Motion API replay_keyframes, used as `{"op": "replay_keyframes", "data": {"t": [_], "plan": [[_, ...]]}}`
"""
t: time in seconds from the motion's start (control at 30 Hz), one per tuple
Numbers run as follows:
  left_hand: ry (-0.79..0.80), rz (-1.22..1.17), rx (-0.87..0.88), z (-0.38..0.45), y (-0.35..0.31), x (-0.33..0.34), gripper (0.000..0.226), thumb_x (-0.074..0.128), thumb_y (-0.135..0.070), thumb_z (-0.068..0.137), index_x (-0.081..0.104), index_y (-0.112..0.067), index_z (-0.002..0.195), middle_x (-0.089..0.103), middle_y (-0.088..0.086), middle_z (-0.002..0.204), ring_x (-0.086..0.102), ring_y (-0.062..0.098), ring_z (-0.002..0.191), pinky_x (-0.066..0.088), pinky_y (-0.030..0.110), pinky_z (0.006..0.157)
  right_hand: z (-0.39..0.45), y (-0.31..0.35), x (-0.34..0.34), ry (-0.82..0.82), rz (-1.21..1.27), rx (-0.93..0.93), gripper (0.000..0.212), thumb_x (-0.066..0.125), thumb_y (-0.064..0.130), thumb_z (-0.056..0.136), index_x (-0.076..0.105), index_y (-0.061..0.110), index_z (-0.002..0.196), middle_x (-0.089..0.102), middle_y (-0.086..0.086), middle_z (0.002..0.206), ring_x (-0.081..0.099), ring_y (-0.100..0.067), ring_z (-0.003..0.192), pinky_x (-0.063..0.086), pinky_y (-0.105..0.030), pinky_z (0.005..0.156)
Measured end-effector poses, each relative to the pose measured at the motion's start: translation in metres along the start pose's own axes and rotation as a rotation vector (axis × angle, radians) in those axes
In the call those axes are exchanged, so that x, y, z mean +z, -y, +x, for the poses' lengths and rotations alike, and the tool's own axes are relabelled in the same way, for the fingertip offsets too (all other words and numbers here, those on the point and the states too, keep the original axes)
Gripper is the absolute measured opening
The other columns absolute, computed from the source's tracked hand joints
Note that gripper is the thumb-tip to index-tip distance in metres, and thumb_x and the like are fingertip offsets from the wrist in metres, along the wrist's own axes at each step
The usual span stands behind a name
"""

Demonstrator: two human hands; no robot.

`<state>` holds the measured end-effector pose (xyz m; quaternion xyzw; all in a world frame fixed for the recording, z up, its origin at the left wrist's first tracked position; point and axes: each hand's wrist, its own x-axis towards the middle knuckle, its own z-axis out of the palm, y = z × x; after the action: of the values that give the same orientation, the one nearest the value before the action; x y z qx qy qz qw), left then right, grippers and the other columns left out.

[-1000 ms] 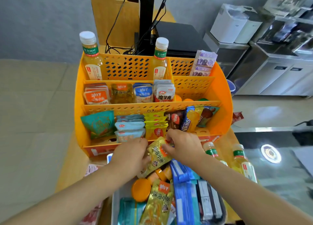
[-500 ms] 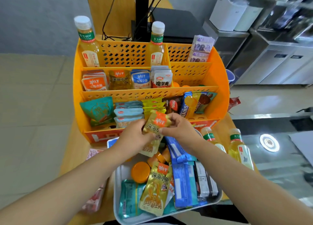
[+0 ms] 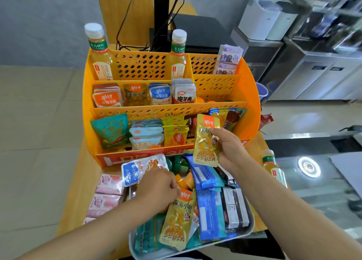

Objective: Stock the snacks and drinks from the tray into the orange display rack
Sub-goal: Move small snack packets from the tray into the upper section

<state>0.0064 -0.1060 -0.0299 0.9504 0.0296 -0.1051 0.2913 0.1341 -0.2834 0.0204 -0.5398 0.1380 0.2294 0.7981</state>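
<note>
The orange display rack [image 3: 251, 95] stands on the wooden table, its tiers holding snack packets and two tea bottles [image 3: 99, 54] at the back. My right hand [image 3: 230, 149] grips a gold fish-snack packet [image 3: 205, 142] upright in front of the rack's front tier. The tray [image 3: 252, 225] lies near me, full of packets. My left hand [image 3: 156, 189] rests low in the tray with its fingers curled beside the orange top of a second gold packet [image 3: 178, 222]. What those fingers hold is hidden. A blue-and-white packet [image 3: 137, 170] lies just beyond that hand.
Blue wrapped bars [image 3: 207, 210] and dark packs fill the tray's right side. Pink packets [image 3: 107, 193] lie on the table left of the tray. A tea bottle [image 3: 272, 165] stands to the right, by a glass counter [image 3: 313, 167]. A black stand [image 3: 161, 15] with cables rises behind the rack.
Both hands held the gold packet before. My left hand has let go and dropped into the tray. My right hand has lifted the packet upright, to the right.
</note>
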Motion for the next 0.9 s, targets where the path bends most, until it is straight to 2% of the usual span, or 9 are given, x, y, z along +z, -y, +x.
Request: {"op": "replay_keyframes", "data": {"t": [0.07, 0.17, 0.33, 0.47, 0.53, 0.6, 0.73, 0.8, 0.9], "plan": [[0.025, -0.285, -0.071, 0.006, 0.002, -0.016, 0.02, 0.068, -0.023, 0.083, 0.059, -0.023, 0.065, 0.062, -0.006, 0.07, 0.058, 0.012, 0.07, 0.05, 0.032, 0.062, -0.001, -0.003, 0.0, 0.012, 0.012, 0.05, 0.023, 0.065, 0.011, 0.089, 0.061, 0.006, 0.11, 0.075, -0.015, 0.091, 0.074, -0.027, 0.077, 0.059, -0.045, 0.063], [-0.091, -0.654, -0.219, 0.022, 0.008, -0.047, 0.017, 0.063, -0.01, 0.09, 0.057, -0.014, 0.074, 0.064, 0.002, 0.07, 0.059, 0.013, 0.056, 0.049, 0.025, 0.048, -0.003, -0.008, 0.003, 0.072, 0.041, 0.129, 0.021, 0.054, 0.014, 0.095, 0.058, 0.004, 0.113, 0.074, -0.013, 0.086, 0.072, -0.024, 0.074, 0.058, -0.042, 0.064], [-0.23, -0.838, -0.243, 0.035, 0.021, -0.077, 0.012, 0.062, -0.012, 0.093, 0.055, -0.008, 0.084, 0.067, 0.015, 0.072, 0.064, 0.02, 0.056, 0.057, 0.038, 0.055, -0.002, -0.023, 0.029, 0.242, -0.068, 0.23, 0.025, 0.045, 0.014, 0.098, 0.062, 0.002, 0.113, 0.071, -0.016, 0.092, 0.069, -0.028, 0.081, 0.057, -0.048, 0.077], [-0.314, -0.887, -0.241, 0.039, 0.017, -0.085, 0.015, 0.064, -0.024, 0.091, 0.06, -0.01, 0.086, 0.065, 0.011, 0.073, 0.066, 0.019, 0.063, 0.061, 0.044, 0.063, 0.008, -0.029, 0.062, 0.296, -0.274, 0.123, 0.023, 0.051, 0.011, 0.097, 0.061, 0.007, 0.117, 0.073, -0.019, 0.104, 0.071, -0.034, 0.092, 0.057, -0.05, 0.083], [-0.333, -0.87, -0.249, 0.044, 0.017, -0.102, 0.021, 0.067, -0.037, 0.087, 0.061, -0.017, 0.087, 0.071, 0.008, 0.08, 0.071, 0.021, 0.072, 0.061, 0.044, 0.067, 0.018, -0.022, 0.079, 0.256, -0.409, 0.012, 0.023, 0.055, 0.017, 0.097, 0.06, 0.012, 0.119, 0.073, -0.017, 0.107, 0.071, -0.033, 0.096, 0.057, -0.052, 0.087], [-0.333, -0.81, -0.187, 0.053, 0.016, -0.127, 0.025, 0.075, -0.037, 0.08, 0.06, -0.024, 0.093, 0.073, 0.001, 0.084, 0.07, 0.009, 0.07, 0.061, 0.035, 0.062, 0.027, -0.008, 0.101, 0.223, -0.495, -0.121, 0.021, 0.058, 0.022, 0.094, 0.058, 0.019, 0.115, 0.074, -0.01, 0.102, 0.073, -0.028, 0.091, 0.059, -0.051, 0.083], [-0.487, -0.366, 0.015, 0.082, 0.015, -0.196, 0.04, 0.082, -0.026, 0.071, 0.056, -0.035, 0.1, 0.065, -0.018, 0.085, 0.06, -0.004, 0.074, 0.049, 0.024, 0.064, 0.045, 0.025, 0.159, 0.259, -0.526, -0.409, 0.015, 0.059, 0.024, 0.094, 0.061, 0.025, 0.108, 0.074, 0.0, 0.097, 0.072, -0.018, 0.089, 0.061, -0.041, 0.077], [-0.577, -0.246, 0.08, 0.095, 0.013, -0.225, 0.037, 0.08, -0.023, 0.072, 0.055, -0.035, 0.097, 0.061, -0.02, 0.082, 0.057, -0.003, 0.076, 0.047, 0.023, 0.065, 0.056, 0.037, 0.182, 0.217, -0.572, -0.546, 0.013, 0.06, 0.025, 0.094, 0.061, 0.03, 0.106, 0.072, 0.006, 0.098, 0.069, -0.009, 0.09, 0.059, -0.032, 0.078], [-0.629, -0.047, 0.118, 0.113, 0.021, -0.246, 0.024, 0.075, -0.021, 0.072, 0.062, -0.027, 0.092, 0.064, -0.009, 0.083, 0.06, 0.013, 0.076, 0.051, 0.034, 0.066, 0.073, 0.046, 0.2, 0.138, -0.716, -0.686, 0.012, 0.064, 0.026, 0.092, 0.061, 0.031, 0.102, 0.069, 0.011, 0.093, 0.064, -0.003, 0.087, 0.053, -0.024, 0.075]]}}
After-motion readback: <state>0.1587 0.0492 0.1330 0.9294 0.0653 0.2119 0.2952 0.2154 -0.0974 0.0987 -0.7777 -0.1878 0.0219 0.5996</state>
